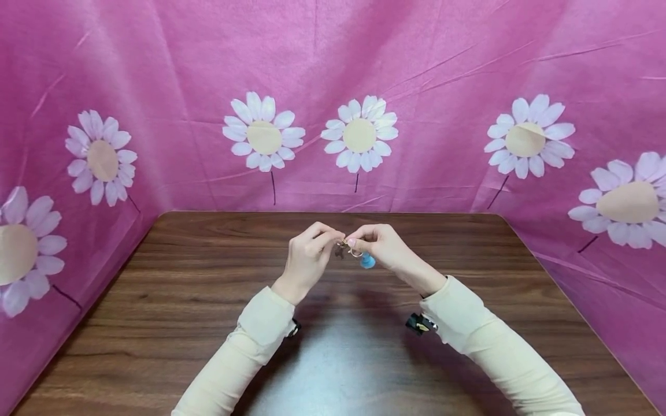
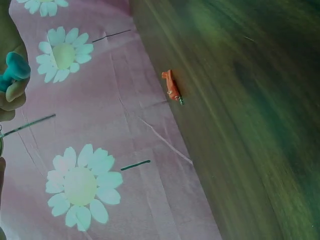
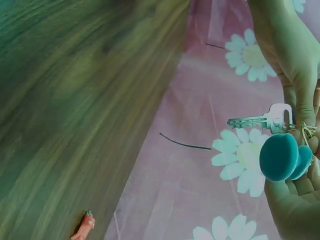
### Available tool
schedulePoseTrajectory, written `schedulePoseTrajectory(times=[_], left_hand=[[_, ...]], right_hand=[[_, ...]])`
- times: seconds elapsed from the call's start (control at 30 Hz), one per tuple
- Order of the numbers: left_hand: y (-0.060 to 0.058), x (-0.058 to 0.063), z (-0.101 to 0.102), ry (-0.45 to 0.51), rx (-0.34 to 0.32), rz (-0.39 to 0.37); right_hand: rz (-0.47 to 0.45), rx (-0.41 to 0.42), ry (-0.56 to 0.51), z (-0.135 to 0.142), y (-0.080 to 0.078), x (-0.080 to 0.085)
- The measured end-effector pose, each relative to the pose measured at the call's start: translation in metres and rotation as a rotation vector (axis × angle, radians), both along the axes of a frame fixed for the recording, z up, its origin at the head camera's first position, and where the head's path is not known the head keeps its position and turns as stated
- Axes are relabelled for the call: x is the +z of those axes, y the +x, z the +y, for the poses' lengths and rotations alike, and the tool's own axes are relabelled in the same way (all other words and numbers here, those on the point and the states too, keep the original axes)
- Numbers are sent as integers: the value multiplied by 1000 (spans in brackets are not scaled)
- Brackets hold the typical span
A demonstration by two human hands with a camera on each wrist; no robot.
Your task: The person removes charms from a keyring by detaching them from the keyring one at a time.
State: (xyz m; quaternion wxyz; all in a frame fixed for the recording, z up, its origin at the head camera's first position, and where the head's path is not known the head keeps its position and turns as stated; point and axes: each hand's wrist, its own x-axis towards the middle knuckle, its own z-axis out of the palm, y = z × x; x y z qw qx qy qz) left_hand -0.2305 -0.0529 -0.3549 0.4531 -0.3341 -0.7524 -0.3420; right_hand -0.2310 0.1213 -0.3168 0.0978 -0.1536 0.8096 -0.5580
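Observation:
My left hand (image 1: pixel 307 260) and right hand (image 1: pixel 385 248) meet over the table, fingertips close together. Between them hang a gold-coloured key ring (image 1: pixel 356 252) and a key (image 1: pixel 340 250). The ring is pinched by the right thumb and fingers, while the left fingertips pinch at the key's end of it. In the right wrist view the silver key (image 3: pixel 272 120) sticks out beside the left hand (image 3: pixel 295 55). A rounded blue charm (image 3: pixel 279 157) hangs by the right hand (image 3: pixel 292 210); the head view shows that charm (image 1: pixel 367 261) below the right fingers.
A small orange charm with a metal end (image 2: pixel 171 86) lies on the wooden table (image 1: pixel 182 277) near an edge; the head view does not show it. Pink cloth with white flowers (image 1: pixel 416 58) stands around the table's back and sides. Dark cameras (image 1: pixel 420 325) sit under both wrists.

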Motion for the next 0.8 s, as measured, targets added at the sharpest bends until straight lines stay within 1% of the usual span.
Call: schedulePoseTrajectory(times=[0.1,0.2,0.27,0.33,0.4,0.5,0.6,0.73,0.8], left_hand=[[1,0,0,28,-3,-12],[2,-1,0,67,-12,-42],[2,-2,1,97,-18,-81],[3,-3,2,153,-39,-139],[5,-3,5,221,-71,-223],[7,-3,8,339,-118,-371],[10,0,11,430,-136,-516],[14,5,15,556,-156,-731],[15,6,17,646,-177,-849]], right_hand=[[-39,-2,-8,0,0,-1],[-52,-2,-4,0,1,-2],[-39,-1,0,0,2,-3],[-13,0,-3,1,3,-4],[13,1,-10,1,4,-5],[57,8,-22,2,5,-8],[81,12,-38,2,6,-10],[117,4,-54,2,7,-11],[151,-14,-43,2,8,-12]])
